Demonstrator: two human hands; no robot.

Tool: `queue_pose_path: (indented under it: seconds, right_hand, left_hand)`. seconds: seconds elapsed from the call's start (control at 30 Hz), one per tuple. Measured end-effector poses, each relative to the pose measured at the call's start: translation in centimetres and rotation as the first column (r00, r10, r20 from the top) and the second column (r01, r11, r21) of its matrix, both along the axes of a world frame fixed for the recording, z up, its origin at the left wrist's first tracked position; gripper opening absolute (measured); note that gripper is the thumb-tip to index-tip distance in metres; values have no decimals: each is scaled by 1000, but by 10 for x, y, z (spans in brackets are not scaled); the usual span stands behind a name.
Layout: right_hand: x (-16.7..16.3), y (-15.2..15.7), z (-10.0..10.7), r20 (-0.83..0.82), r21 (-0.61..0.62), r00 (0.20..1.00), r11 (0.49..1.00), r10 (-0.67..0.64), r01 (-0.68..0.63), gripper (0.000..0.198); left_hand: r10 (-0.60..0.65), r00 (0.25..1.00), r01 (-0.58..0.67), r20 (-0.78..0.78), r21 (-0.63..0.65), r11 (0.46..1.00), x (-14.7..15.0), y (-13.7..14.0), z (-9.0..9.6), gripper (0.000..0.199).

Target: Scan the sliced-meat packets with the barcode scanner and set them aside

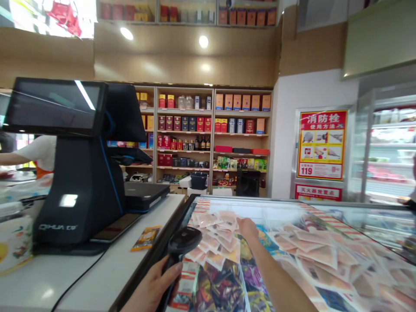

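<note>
My left hand (155, 282) is wrapped round the handle of a black handheld barcode scanner (185, 239), its head tilted up over the freezer's left edge. Ahead and to the right, my right hand (248, 230) has its fingers curled at the edge of a fanned pile of flat, clear-wrapped packets (216, 242). It seems to pinch one packet at the pile's far right corner; the fingertips are partly hidden. Another spread of similar flat packets (325, 253) lies to the right of my forearm. Both lots rest on the glass top of a chest freezer (253, 206).
On the white counter (94, 281) at left stand a black checkout terminal (78, 186), a phone (117, 227) and a small orange packet (146, 238). Behind the terminal, a person's sleeve (42, 151) shows. Shelves (185, 110) of boxes and bottles line the back wall.
</note>
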State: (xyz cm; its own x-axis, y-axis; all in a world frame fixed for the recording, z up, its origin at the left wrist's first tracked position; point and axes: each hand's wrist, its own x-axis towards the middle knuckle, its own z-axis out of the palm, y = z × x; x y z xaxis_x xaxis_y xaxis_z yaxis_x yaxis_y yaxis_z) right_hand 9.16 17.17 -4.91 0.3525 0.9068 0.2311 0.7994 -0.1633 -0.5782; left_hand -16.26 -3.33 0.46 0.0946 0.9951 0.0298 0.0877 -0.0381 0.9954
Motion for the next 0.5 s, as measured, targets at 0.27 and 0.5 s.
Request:
queue_pose_path:
  seconds: [0.27, 0.5]
  right_hand:
    - [-14, 22, -7, -22, -111, 996, 991, -83, 80, 41]
    - [-6, 20, -16, 66, -56, 997, 997, -44, 47, 36]
  left_hand:
    - [-7, 997, 1, -74, -75, 997, -3, 12, -4, 40]
    - [-30, 998, 26, -56, -71, 997, -4, 17, -11, 41]
